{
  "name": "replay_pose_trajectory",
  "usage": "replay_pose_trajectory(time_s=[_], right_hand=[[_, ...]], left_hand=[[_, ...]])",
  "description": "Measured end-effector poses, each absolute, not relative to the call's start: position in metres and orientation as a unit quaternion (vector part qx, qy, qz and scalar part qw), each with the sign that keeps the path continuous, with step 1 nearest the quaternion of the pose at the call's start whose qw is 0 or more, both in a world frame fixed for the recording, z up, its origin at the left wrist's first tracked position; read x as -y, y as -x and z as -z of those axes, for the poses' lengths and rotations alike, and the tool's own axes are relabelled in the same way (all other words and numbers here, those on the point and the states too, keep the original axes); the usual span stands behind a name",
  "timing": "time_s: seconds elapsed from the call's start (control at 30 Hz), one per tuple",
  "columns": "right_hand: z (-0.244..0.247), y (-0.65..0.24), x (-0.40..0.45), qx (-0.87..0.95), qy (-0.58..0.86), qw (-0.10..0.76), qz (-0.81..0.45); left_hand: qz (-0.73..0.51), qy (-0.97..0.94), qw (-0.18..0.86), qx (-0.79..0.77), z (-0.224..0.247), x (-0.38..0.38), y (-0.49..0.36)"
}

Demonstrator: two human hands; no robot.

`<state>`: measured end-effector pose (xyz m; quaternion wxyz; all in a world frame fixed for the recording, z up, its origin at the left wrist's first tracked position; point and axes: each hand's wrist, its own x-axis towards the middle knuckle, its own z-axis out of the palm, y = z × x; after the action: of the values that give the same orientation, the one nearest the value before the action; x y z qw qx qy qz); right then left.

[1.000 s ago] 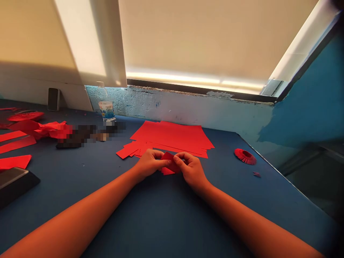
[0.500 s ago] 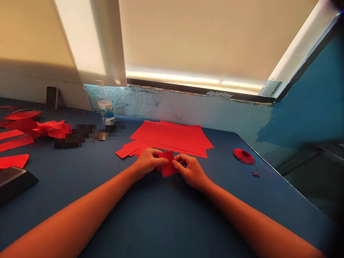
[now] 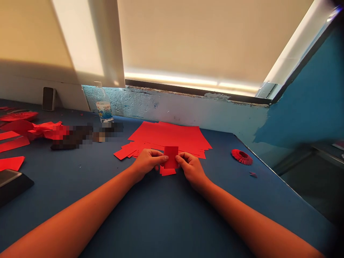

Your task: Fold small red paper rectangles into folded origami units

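Note:
A small red paper rectangle (image 3: 171, 157) is held upright between my two hands. My left hand (image 3: 149, 161) pinches its left edge, thumb in front. On the opposite edge, my right hand (image 3: 190, 165) grips with thumb and fingers closed. Just below and behind it, more small red paper (image 3: 168, 172) shows; whether it lies on the table or is held by my left fingers I cannot tell. Beyond my hands lies a spread of large red paper sheets (image 3: 172, 134), with narrower red strips (image 3: 124, 150) at its left front corner.
On the blue table (image 3: 166, 218), a folded red paper ring (image 3: 242, 157) and a small folded piece (image 3: 253, 174) lie right. A water bottle (image 3: 104, 107) and an upright phone (image 3: 48, 99) stand at the back. Red papers (image 3: 13, 144) and a dark-cased device (image 3: 16, 184) lie left.
The red paper rectangle has been raised and straightened between my hands, uncovering small red paper below it. My right hand has shifted slightly right. The whole view has moved a little.

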<state>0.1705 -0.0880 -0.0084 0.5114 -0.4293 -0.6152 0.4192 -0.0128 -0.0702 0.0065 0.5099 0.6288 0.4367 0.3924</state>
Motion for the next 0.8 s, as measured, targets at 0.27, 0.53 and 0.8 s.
replay_pose_trajectory(time_s=[0.27, 0.53, 0.8], right_hand=[[0.0124, -0.1718, 0.0831, 0.585, 0.434, 0.526, -0.439], [0.0146, -0.1726, 0.0820, 0.618, 0.404, 0.493, -0.460], [0.0074, -0.1720, 0.0857, 0.632, 0.410, 0.478, -0.451]], left_hand=[[-0.434, -0.590, 0.546, -0.407, -0.0016, 0.0674, 0.0132], [-0.384, -0.651, 0.515, -0.404, -0.0066, 0.0724, 0.0106], [-0.452, -0.575, 0.545, -0.410, -0.0034, 0.0713, 0.0101]])
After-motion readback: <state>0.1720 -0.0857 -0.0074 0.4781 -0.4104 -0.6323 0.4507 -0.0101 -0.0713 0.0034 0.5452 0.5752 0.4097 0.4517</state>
